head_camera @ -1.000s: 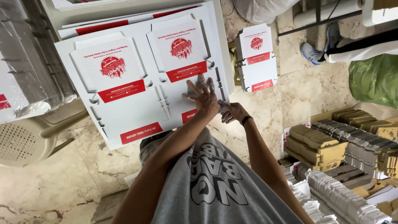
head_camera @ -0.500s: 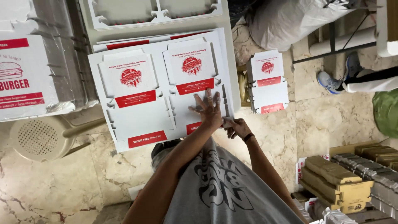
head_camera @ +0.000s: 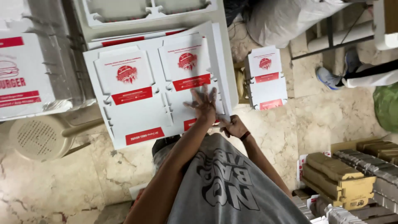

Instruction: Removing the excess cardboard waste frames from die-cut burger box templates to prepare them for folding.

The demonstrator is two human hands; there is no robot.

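Your right hand (head_camera: 235,127) sits nearest you, curled at the near right corner of the flat cardboard sheet (head_camera: 141,112), gripping its edge. Just beyond, your left hand (head_camera: 204,103) lies spread wide, palm down on the sheet's right panel. The sheet tops a stack on the bench (head_camera: 224,62), its long axis running left to right, mostly left of both hands. Farther right, a folded box (head_camera: 265,79) rests on the floor.

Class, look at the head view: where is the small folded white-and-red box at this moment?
The small folded box stands on the marble floor, right of the white table carrying the flat printed carton sheets, and beyond the person's right hand.
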